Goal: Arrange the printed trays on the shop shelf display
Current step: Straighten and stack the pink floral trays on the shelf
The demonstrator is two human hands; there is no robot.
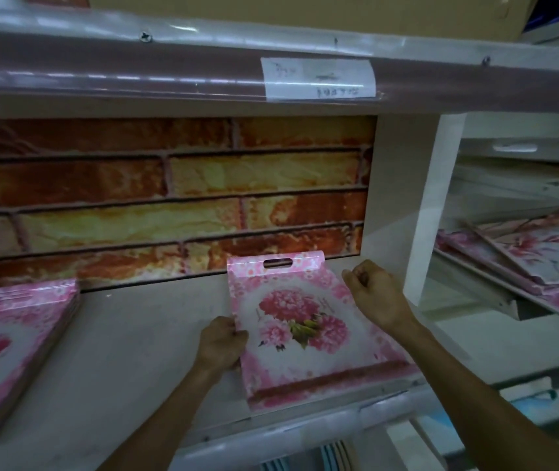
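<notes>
A pink printed tray (300,326) with a flower bouquet lies flat on the white shelf (135,351), its cut-out handle toward the brick-patterned back wall. My left hand (220,345) grips the tray's left rim near its middle. My right hand (378,295) is at the tray's right rim, fingers curled; whether it holds the rim is hidden by the hand. A stack of matching pink trays (9,338) lies at the shelf's left end.
A white upright post (431,212) bounds the shelf on the right. Beyond it, tilted floral trays (539,253) lean on a neighbouring rack. An upper shelf edge with a price label (318,78) hangs overhead. Items stand on the shelf below.
</notes>
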